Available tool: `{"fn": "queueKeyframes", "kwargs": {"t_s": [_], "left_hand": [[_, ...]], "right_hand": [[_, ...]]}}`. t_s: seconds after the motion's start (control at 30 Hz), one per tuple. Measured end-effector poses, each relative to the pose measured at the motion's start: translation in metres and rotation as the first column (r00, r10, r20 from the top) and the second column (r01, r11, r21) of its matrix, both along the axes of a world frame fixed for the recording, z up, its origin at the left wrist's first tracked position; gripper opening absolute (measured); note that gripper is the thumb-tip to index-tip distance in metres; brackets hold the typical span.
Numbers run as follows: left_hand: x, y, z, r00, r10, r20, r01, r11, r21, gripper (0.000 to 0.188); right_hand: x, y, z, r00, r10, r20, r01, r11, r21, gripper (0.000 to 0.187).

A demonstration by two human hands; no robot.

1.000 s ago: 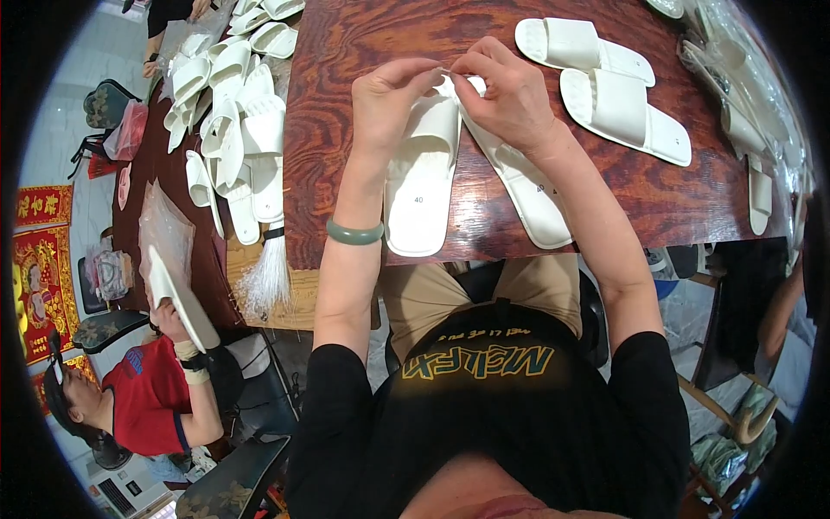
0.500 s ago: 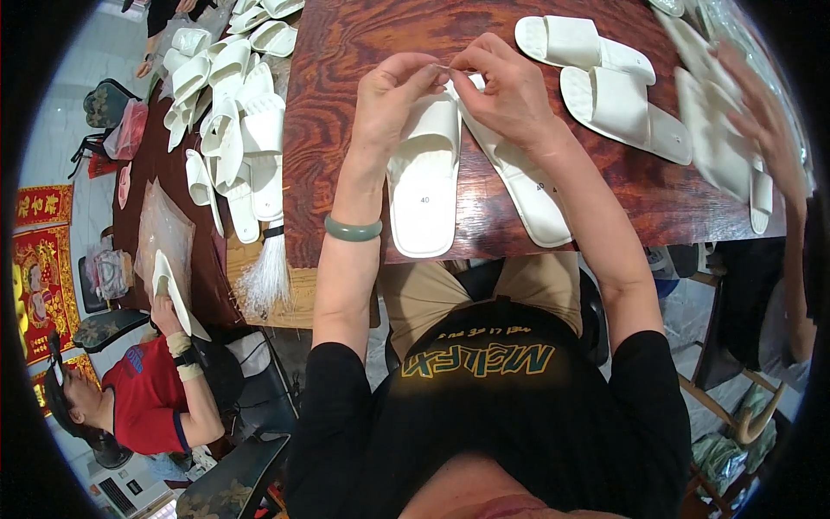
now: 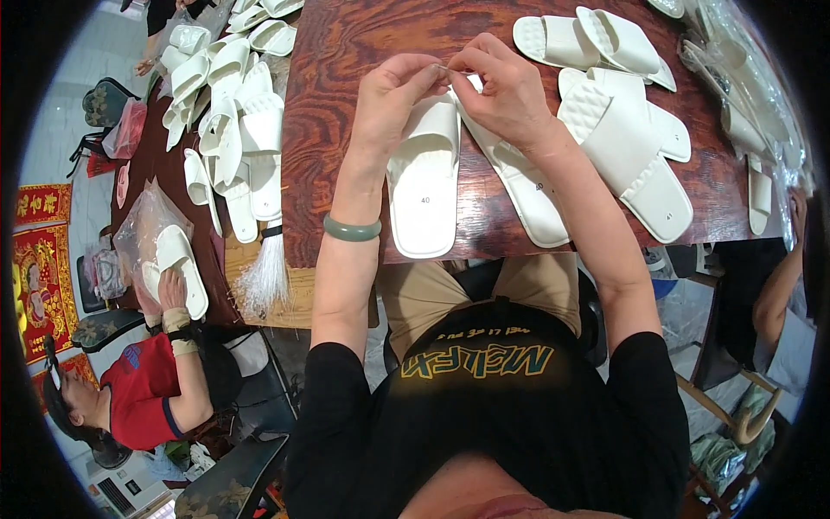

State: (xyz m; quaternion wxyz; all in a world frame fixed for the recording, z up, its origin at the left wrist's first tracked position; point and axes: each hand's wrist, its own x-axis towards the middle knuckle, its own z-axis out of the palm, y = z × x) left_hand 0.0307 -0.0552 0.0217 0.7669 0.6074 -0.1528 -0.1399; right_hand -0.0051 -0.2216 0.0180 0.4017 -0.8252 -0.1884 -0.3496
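My left hand (image 3: 393, 99) and my right hand (image 3: 506, 95) meet above the far ends of two white slippers, fingertips pinched close together. Between them there seems to be something thin and pale, too small to name. Under my left hand lies a slipper (image 3: 424, 203), its heel toward me at the table's near edge. The other slipper (image 3: 538, 208) slants away to the right, partly covered by my right hand and forearm. A green bangle (image 3: 352, 228) circles my left wrist.
Stacked slippers (image 3: 635, 160) lie right of my forearm, with more slippers (image 3: 622, 43) behind. Clear plastic bags with slippers (image 3: 748, 95) crowd the table's right edge. Left, a slipper heap (image 3: 229, 112) and a white bundle of strands (image 3: 266, 281) sit near a person in red (image 3: 151, 394).
My hands have barely moved. Two more slippers now rest on those at right, and the other person's arm there has drawn back. The person in red has lowered a slipper onto plastic.
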Motion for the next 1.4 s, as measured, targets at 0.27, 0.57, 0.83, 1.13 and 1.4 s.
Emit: {"fn": "queueKeyframes", "kwargs": {"t_s": [0.27,0.57,0.83,1.13,1.4], "left_hand": [[-0.002,-0.001,0.001,0.999,0.013,0.029,-0.013,1.0,-0.021,0.015],[-0.001,0.0,0.0,0.999,-0.008,0.042,0.008,1.0,-0.01,0.016],[-0.002,0.002,0.003,0.998,0.0,0.056,-0.002,0.999,0.039,0.017],[0.0,0.002,0.007,0.996,0.043,0.083,-0.043,0.999,-0.002,0.014],[0.021,0.071,0.052,0.826,0.423,0.372,-0.185,0.827,-0.531,0.006]], "right_hand": [[-0.001,0.0,0.001,1.0,0.014,-0.017,-0.014,1.0,0.014,0.007],[0.0,-0.001,0.0,1.0,0.003,-0.007,-0.003,1.0,-0.003,0.007],[0.0,0.0,0.0,0.999,0.044,-0.032,-0.043,0.999,0.026,0.007],[0.006,-0.002,-0.002,1.0,-0.011,-0.011,0.011,1.0,-0.003,0.006],[0.021,-0.026,-0.006,0.972,-0.129,-0.197,0.181,0.945,0.274,0.019]]}}
